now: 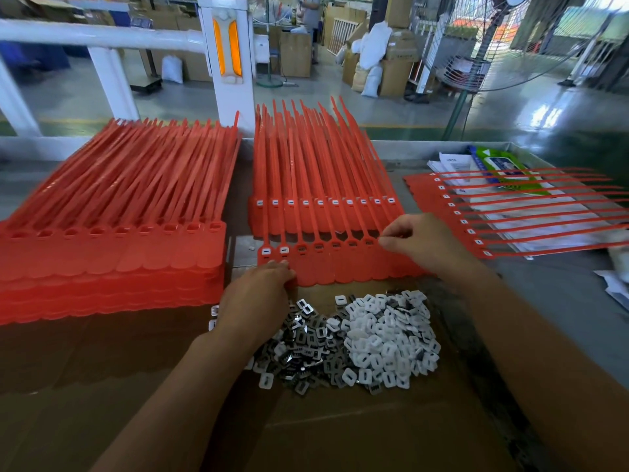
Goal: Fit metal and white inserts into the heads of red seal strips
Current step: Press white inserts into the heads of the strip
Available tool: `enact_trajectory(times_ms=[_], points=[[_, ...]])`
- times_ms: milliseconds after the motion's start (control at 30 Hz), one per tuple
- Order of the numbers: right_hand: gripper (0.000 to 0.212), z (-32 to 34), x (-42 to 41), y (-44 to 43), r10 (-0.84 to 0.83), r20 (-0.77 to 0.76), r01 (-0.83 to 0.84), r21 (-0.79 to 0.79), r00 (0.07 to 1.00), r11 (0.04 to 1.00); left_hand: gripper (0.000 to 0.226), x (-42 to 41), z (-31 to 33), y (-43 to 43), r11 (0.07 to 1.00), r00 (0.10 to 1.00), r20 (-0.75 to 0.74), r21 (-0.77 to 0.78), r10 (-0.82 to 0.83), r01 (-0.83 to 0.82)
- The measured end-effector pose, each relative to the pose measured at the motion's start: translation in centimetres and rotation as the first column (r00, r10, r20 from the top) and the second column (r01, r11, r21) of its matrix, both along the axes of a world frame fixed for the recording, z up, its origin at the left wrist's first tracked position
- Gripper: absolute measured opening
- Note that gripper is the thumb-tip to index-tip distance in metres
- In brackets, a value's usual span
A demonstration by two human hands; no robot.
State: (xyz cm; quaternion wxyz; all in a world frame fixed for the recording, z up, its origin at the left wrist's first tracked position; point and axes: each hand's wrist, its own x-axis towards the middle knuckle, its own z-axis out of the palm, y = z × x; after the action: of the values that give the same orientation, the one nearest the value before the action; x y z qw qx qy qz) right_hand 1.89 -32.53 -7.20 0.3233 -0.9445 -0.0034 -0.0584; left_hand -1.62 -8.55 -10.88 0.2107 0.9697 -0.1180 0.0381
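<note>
**A:** Where are the hands sitting on the working sheet [354, 267] of red seal strips?

**B:** The left hand [258, 301] is pressing its fingers, fairly flat, onto the sheet's near left corner. The right hand [418, 241] is hovering at the sheet's right end, with thumb and forefinger pinching together at a head (whatever is between them is looking too small to tell).

**A:** And the inserts?

**B:** The metal inserts [306, 349] are lying heaped just nearer than the sheet, partly under the left wrist. The white inserts [384, 338] are piling up beside them, also nearer than the sheet. In the sheet itself, the two leftmost heads are showing white and the next few dark metal.

**A:** Other strips?

**B:** A tall stack [112, 240] is sitting left of the sheet. A fitted stack [323, 185] is lying just behind it. A sideways sheet [510, 216] is resting to its right on the bench [561, 301].
</note>
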Motion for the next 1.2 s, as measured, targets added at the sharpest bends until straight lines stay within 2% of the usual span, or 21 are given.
enact_trajectory(times_ms=[100, 167, 367, 533, 700, 933, 1000, 1200], points=[[0.011, 0.7, -1.5, 2.4, 0.219, -0.099, -0.224, -0.033, 0.971, 0.974, 0.044, 0.0, 0.0, 0.1, 1.0, 1.0, 0.006, -0.001, -0.003, 0.003], [0.005, 0.9, -2.1, 4.1, 0.339, -0.15, -0.348, -0.04, 0.929, 0.937, 0.044, 0.0, 0.0, 0.0, 1.0, 1.0, 0.007, 0.002, -0.005, 0.005], [0.019, 0.1, -2.5, 8.0, 0.522, -0.184, -0.547, -0.121, 0.833, 0.829, 0.041, 0.0, 0.1, 0.1, 1.0, 1.0, 0.018, 0.015, -0.015, 0.015], [0.024, -0.9, -2.6, 9.3, 0.549, -0.151, -0.569, -0.232, 0.822, 0.789, 0.036, -0.1, 0.3, 0.1, 1.0, 1.0, -0.01, 0.006, -0.026, 0.026], [0.023, -1.0, -3.0, 9.6, 0.52, -0.1, -0.526, -0.262, 0.848, 0.809, 0.04, -0.1, 0.3, 0.1, 1.0, 1.0, -0.008, -0.002, -0.025, 0.025], [0.021, -0.9, -3.4, 9.9, 0.524, -0.081, -0.518, -0.341, 0.848, 0.785, 0.037, -0.2, 0.2, 0.1, 1.0, 1.0, 0.01, -0.006, -0.028, 0.028], [0.02, -1.0, -3.4, 9.9, 0.512, -0.078, -0.509, -0.308, 0.855, 0.803, 0.036, -0.1, 0.1, 0.1, 1.0, 0.999, 0.018, -0.003, -0.03, 0.03], [0.012, -0.4, -2.9, 8.5, 0.415, -0.014, -0.415, -0.029, 0.91, 0.909, 0.041, -0.1, 0.0, 0.1, 1.0, 0.999, 0.027, -0.017, -0.018, 0.018]])
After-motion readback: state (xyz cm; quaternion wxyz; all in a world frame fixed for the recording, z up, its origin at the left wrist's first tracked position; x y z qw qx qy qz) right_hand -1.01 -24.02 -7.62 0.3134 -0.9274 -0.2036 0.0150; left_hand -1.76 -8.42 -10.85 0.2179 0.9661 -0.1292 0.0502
